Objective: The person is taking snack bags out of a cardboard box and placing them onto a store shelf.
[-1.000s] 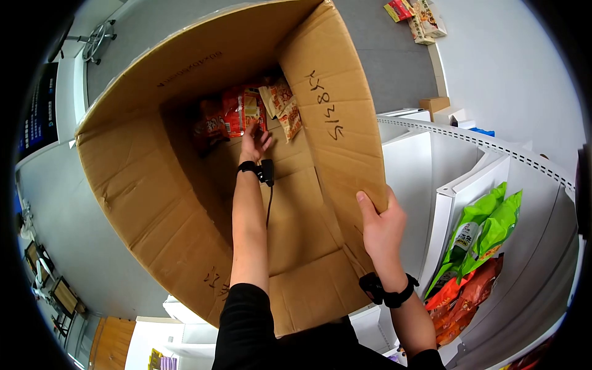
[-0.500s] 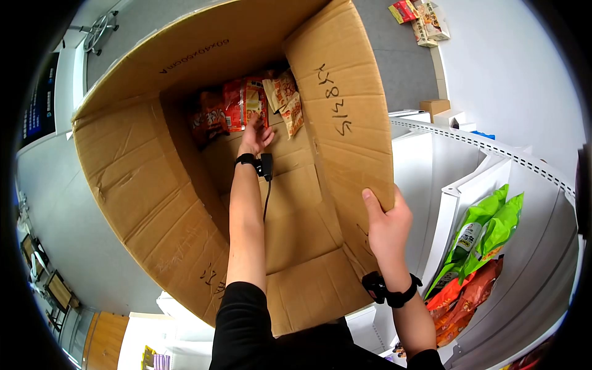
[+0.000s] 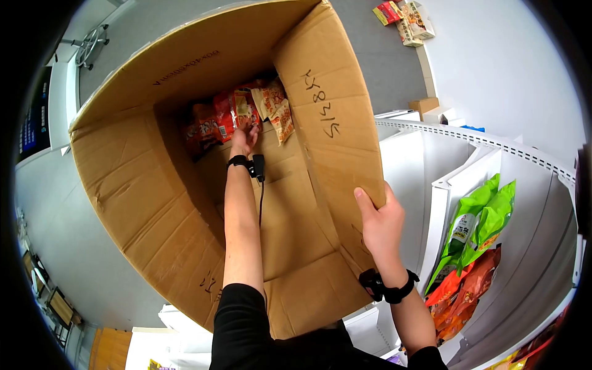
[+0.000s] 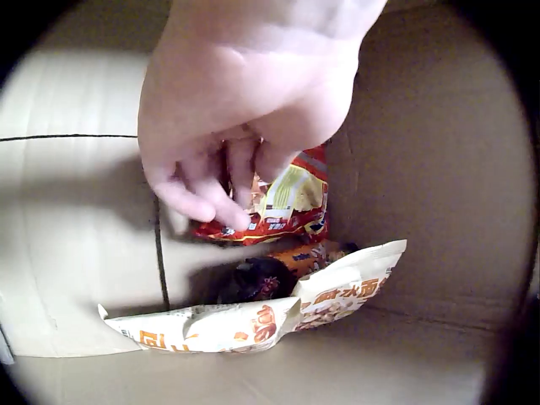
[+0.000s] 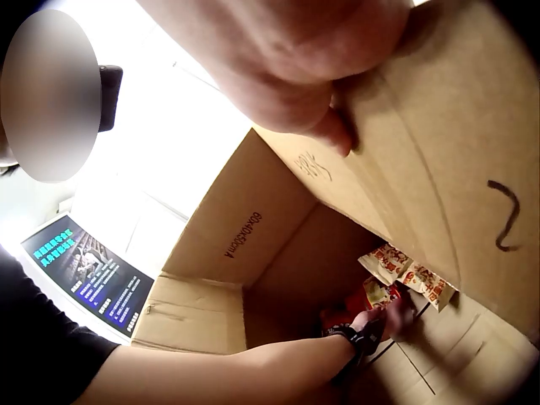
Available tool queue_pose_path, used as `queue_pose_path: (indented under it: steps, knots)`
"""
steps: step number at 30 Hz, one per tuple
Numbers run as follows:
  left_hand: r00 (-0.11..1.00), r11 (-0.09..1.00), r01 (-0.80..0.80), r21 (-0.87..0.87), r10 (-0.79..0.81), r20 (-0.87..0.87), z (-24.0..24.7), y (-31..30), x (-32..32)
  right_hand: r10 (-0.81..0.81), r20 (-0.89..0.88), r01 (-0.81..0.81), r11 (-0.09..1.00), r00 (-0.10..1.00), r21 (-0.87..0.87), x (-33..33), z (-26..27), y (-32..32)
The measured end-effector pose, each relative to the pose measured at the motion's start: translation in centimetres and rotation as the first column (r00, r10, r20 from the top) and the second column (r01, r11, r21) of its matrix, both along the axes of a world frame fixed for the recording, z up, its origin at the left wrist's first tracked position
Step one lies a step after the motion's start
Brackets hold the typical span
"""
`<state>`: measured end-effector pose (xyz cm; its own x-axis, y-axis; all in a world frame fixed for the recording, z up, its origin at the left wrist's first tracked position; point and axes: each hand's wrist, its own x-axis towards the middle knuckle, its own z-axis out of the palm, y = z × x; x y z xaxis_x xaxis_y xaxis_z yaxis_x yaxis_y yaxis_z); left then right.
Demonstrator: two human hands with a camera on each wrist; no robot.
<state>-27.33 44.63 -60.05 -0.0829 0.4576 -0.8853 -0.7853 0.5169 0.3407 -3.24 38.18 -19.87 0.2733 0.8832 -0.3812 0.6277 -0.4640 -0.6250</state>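
Note:
A large cardboard box (image 3: 132,179) stands open in front of the body. My left hand (image 3: 243,139) is deep inside it, its loosely bent fingers at the edge of a red snack bag (image 3: 227,111). In the left wrist view, the left hand (image 4: 245,110) overlaps part of the red bag (image 4: 291,202); whether the fingertips press on it is unclear. Cream-coloured packets (image 3: 274,111) lie beside the bag against the box wall. My right hand (image 3: 383,225) grips the box's right flap, thumb on the inner face.
At the right, a white shelf unit (image 3: 438,216) holds green bags (image 3: 475,222) and orange-red bags (image 3: 465,299). Several small packages (image 3: 407,21) lie on the floor at the back by the wall. A wheeled chair base (image 3: 91,46) stands at the far left.
The head view has shifted slightly, and the box and left hand appear a little further left. The left hand stays at the red bag, and the right hand keeps its grip on the flap.

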Motion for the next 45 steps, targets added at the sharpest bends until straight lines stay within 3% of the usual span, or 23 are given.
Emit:
queue_pose_path:
  steps: [4,5,8,12,16,23,32,40,43,45]
  knots:
    - [0.998,1.0,-0.014,0.005,0.014,0.06,-0.7,-0.5,-1.1,0.01,0.027,-0.01,1.0,1.0,-0.006,0.2,-0.1,0.1]
    - [0.998,0.997,-0.064,-0.042,0.065,0.008,-0.4,-0.4,-1.0,0.006,0.029,-0.005,1.0,1.0,-0.019,0.2,0.0,0.2]
    - [0.999,0.999,0.025,-0.033,-0.027,-0.047,2.5,-0.4,-1.8,-0.001,0.025,0.002,1.0,1.0,-0.025,0.1,0.3,0.3]
    - [0.999,0.998,0.026,-0.064,-0.029,-0.046,5.0,-0.7,-2.5,0.006,0.011,-0.006,0.999,1.0,0.032,0.4,0.0,-0.1]
    - [0.997,0.999,-0.021,-0.029,0.019,-0.071,11.0,-2.0,-2.2,0.02,0.084,-0.024,0.999,0.996,0.038,0.7,0.0,-0.3]
    - [0.988,0.989,0.146,0.008,-0.146,-0.057,19.5,-6.5,-1.1,0.061,0.128,-0.063,0.998,0.99,0.013,0.9,0.8,-0.4]
    - [0.979,0.977,0.202,0.068,-0.203,0.001,33.6,-13.3,0.3,0.097,0.124,-0.105,0.993,0.988,0.057,1.3,2.2,-0.9]
    - [0.935,0.908,0.343,0.241,-0.304,-0.185,43.0,-17.7,0.0,0.131,0.119,-0.127,0.991,0.984,-0.043,1.7,1.0,-2.4]
    - [0.913,0.869,0.385,0.31,-0.309,-0.267,46.1,-19.1,-0.6,0.17,0.03,-0.171,0.985,0.985,0.034,3.2,0.6,-4.3]
    - [0.902,0.851,0.403,0.337,-0.306,-0.305,47.7,-19.6,-0.7,0.189,0.103,-0.196,0.979,0.976,0.057,3.9,0.6,-5.5]
